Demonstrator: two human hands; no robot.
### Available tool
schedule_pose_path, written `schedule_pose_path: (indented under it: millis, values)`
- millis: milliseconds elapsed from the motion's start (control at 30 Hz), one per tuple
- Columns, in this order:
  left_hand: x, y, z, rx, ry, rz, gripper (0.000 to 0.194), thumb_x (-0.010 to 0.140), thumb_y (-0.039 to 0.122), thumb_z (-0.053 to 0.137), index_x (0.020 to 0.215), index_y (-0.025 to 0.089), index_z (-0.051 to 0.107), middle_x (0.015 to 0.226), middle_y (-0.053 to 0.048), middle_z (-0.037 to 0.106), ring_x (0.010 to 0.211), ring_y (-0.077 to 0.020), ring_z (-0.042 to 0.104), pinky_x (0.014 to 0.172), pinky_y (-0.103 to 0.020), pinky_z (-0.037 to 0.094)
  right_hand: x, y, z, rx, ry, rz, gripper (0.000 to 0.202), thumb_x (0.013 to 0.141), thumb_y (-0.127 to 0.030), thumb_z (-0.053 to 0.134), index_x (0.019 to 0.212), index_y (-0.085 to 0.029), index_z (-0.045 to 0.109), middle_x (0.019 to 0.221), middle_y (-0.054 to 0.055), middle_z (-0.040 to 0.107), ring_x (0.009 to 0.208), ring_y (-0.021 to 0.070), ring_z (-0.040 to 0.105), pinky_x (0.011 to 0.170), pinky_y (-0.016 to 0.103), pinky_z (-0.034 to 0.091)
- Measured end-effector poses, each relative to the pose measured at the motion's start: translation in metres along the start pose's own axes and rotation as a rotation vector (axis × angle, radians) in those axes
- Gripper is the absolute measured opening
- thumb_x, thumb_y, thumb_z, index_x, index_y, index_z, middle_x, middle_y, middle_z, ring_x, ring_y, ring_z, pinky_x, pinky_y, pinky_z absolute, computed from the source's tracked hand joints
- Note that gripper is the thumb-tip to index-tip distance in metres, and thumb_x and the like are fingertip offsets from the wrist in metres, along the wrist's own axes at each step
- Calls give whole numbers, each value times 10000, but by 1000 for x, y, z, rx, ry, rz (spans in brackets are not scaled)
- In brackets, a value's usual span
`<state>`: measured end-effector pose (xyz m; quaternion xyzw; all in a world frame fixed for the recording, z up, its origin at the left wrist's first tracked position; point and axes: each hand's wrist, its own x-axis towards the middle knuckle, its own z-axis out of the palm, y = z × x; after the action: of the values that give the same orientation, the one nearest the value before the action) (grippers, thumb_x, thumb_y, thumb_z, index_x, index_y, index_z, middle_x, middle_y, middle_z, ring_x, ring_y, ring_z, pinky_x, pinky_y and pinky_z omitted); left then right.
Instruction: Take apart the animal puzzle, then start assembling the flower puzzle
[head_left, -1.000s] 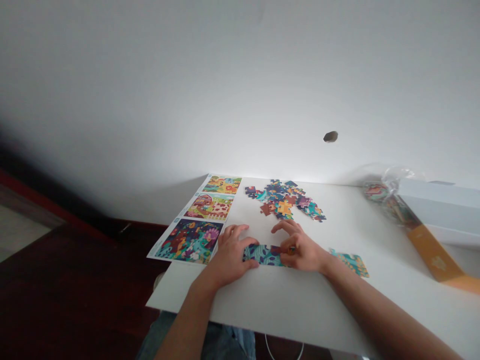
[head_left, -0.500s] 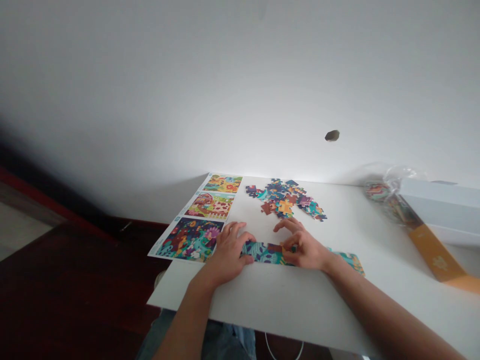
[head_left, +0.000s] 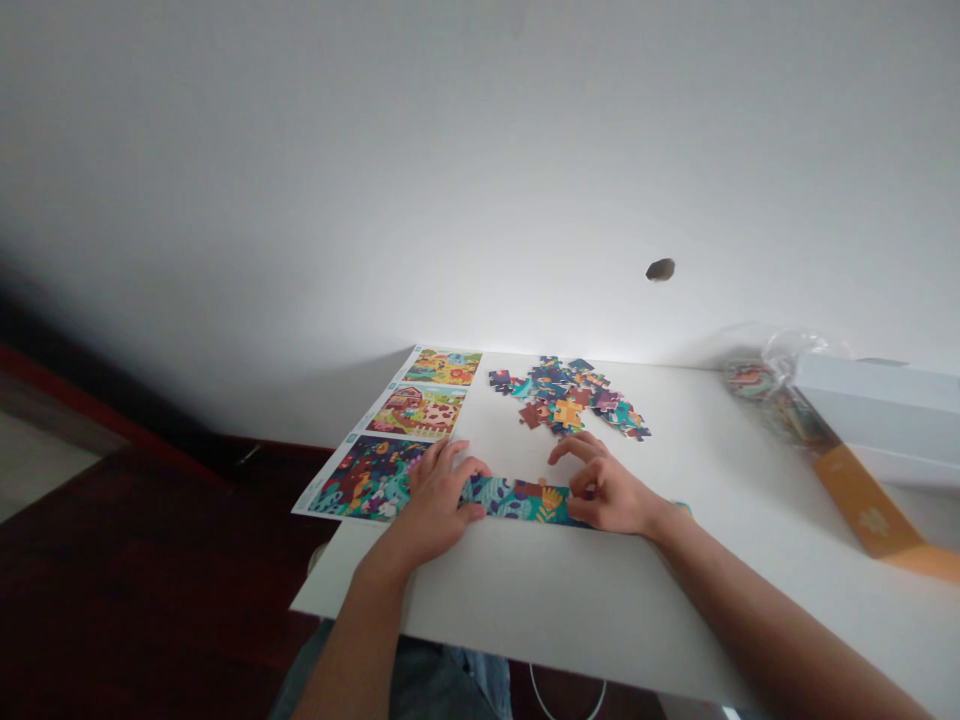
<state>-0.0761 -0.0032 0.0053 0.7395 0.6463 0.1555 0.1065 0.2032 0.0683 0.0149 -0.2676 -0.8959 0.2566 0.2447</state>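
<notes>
A strip of joined jigsaw pieces (head_left: 517,499), teal with leaves and a yellow plant, lies near the table's front edge. Around its left end, my left hand (head_left: 435,495) has its thumb at the near edge and its index finger at the far edge. My right hand (head_left: 615,492) pinches the strip farther right with thumb and index finger, its other fingers curled or raised. The right hand and forearm cover most of the strip's right end. Beyond the hands lies a heap of loose jigsaw pieces (head_left: 568,412).
A picture sheet (head_left: 459,414) with three printed scenes lies at the left, partly under my left hand. To the right are a clear plastic bag (head_left: 787,415) of pieces and a white and orange box (head_left: 870,500). A wall with a hole (head_left: 661,270) stands behind the table.
The strip has slid left together with my left hand, which now covers more of the picture sheet. My right hand stays in nearly the same place, and more of the yellow plant shows beside it.
</notes>
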Motion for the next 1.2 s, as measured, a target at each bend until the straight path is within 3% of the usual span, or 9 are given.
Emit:
schedule_pose_path:
  millis: [200, 433, 733, 867, 933, 1000, 1067, 1133, 1200]
  values:
    - [0, -4, 2, 3, 5, 13, 358, 721, 223, 682, 1062, 315, 624, 1412, -63, 414, 1368, -343, 244, 1073, -608, 241, -3, 4, -20, 43, -108, -30, 212, 699, -164, 724, 505, -193, 646, 1104, 37, 632, 1164, 273, 462, 953, 448, 402]
    - [2, -8, 4, 2, 14, 32, 360, 717, 235, 681, 1064, 310, 626, 1398, -64, 428, 1359, -344, 269, 1084, -588, 240, -9, 15, -37, 25, -195, 22, 203, 614, -63, 688, 469, -195, 632, 1150, 19, 636, 1168, 265, 470, 984, 450, 393]
    - [1, -10, 2, 3, 32, 34, 329, 725, 257, 678, 1050, 291, 634, 1372, -66, 448, 1337, -338, 298, 1102, -555, 244, -16, 26, -45, -47, -208, 95, 228, 628, -139, 717, 437, -168, 596, 1146, 49, 622, 1110, 260, 494, 966, 435, 391]
    - [0, -9, 0, -3, 45, 47, 322, 722, 244, 672, 1038, 288, 629, 1361, -58, 466, 1328, -328, 312, 1104, -539, 251, -15, 27, -41, -73, -158, 79, 237, 650, -116, 678, 443, -166, 574, 992, 66, 664, 965, 232, 559, 873, 378, 431]
    - [1, -7, -1, -7, 56, 51, 319, 716, 235, 670, 1029, 283, 628, 1364, -56, 471, 1325, -326, 317, 1105, -529, 257, -14, 24, -38, -87, -142, 86, 155, 705, -127, 642, 556, -171, 642, 872, 62, 671, 839, 196, 584, 796, 338, 438]
    - [1, -6, -2, -10, 60, 54, 304, 711, 230, 671, 1009, 273, 628, 1377, -53, 471, 1328, -327, 315, 1108, -525, 255, -12, 19, -36, -125, -147, 111, 65, 754, -209, 660, 789, -186, 710, 795, 38, 665, 770, 183, 587, 774, 331, 422]
    - [1, -4, -3, -16, 61, 55, 287, 708, 231, 669, 989, 264, 626, 1384, -48, 478, 1330, -328, 315, 1111, -524, 252, -10, 14, -35, -178, -168, 138, 263, 739, -326, 721, 978, -217, 697, 778, 16, 658, 773, 193, 588, 799, 347, 397]
    - [1, -3, -4, -27, 65, 56, 276, 705, 227, 664, 975, 257, 620, 1370, -45, 501, 1330, -328, 319, 1113, -524, 252, -8, 11, -33, -212, -184, 149, 358, 702, -382, 761, 1016, -231, 679, 787, 8, 650, 793, 202, 587, 821, 359, 372]
    - [1, -2, -5, -38, 72, 61, 273, 699, 216, 657, 966, 252, 612, 1354, -43, 521, 1330, -328, 322, 1113, -525, 253, -8, 10, -31, -222, -200, 139, 315, 696, -373, 767, 961, -227, 681, 812, 12, 645, 803, 200, 584, 827, 358, 357]
